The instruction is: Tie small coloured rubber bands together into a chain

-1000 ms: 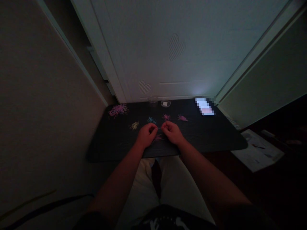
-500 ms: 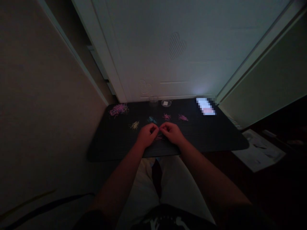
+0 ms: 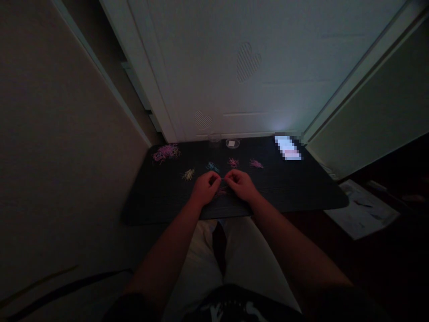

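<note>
My left hand [image 3: 207,185] and my right hand [image 3: 240,182] face each other over the front middle of a dark table, fingers pinched and tips slightly apart. A tiny thin strand [image 3: 222,179] seems to stretch between the fingertips; its kind is too small and dark to tell. Below the hands lies a small reddish heap of thin strands [image 3: 221,191], partly covered by them. Just beyond are a blue heap [image 3: 212,167] and a pink heap [image 3: 233,163]. A purple-pink heap [image 3: 256,164] lies to the right, a yellowish heap [image 3: 188,174] to the left.
A larger mixed pink-purple pile [image 3: 166,153] occupies the table's back left. Along the back stand a clear container [image 3: 215,141] and a round clear lid [image 3: 232,143] with a white square. A lit, blurred-out phone-like screen [image 3: 288,148] is back right. A white door [image 3: 208,67] rises behind the table [image 3: 301,188].
My fingertips have moved slightly apart, and a thin strand now shows between them. The heaps look unchanged; the view has shifted a little.
</note>
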Demonstrator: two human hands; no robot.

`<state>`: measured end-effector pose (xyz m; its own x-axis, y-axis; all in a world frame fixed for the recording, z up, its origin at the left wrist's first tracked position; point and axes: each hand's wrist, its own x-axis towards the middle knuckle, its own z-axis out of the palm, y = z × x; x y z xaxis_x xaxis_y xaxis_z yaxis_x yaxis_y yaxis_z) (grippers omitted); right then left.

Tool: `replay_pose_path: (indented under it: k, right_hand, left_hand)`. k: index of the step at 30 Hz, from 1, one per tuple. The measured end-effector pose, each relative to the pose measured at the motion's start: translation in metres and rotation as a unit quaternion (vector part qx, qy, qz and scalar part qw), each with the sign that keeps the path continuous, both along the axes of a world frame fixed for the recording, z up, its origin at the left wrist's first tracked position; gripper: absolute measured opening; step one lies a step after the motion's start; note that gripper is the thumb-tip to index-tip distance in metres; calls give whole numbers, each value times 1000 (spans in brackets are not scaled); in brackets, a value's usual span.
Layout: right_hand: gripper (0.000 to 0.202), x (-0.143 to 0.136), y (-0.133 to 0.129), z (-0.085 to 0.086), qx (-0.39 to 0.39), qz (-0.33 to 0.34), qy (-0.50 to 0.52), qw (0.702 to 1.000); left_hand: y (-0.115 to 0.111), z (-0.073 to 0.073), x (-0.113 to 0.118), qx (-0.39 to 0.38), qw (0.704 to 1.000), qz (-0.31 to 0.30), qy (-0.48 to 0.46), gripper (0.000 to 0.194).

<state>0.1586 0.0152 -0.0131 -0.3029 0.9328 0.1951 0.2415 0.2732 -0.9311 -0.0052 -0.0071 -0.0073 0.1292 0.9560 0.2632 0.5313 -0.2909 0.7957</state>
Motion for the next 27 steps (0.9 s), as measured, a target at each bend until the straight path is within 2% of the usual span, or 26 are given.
replay_pose_path:
  k: [10,16,23,27]
  right_hand:
    - [9,-1,-2,0,25,-9,-33,999]
    - [13,-5,2,-1,33,-71,-83,993]
    - [22,-27,23,8,56,-159,-232,958]
    - [30,-36,28,10,54,-170,-309,934]
  left_hand:
    - [0,0,-1,-6,999,26,-23,15]
    - [3,-5,-5,10,993,51,-105,18]
    - [5,-3,-5,7,991,34,-130,28]
    - [4,-1,-7,-4,988,3,-157,31]
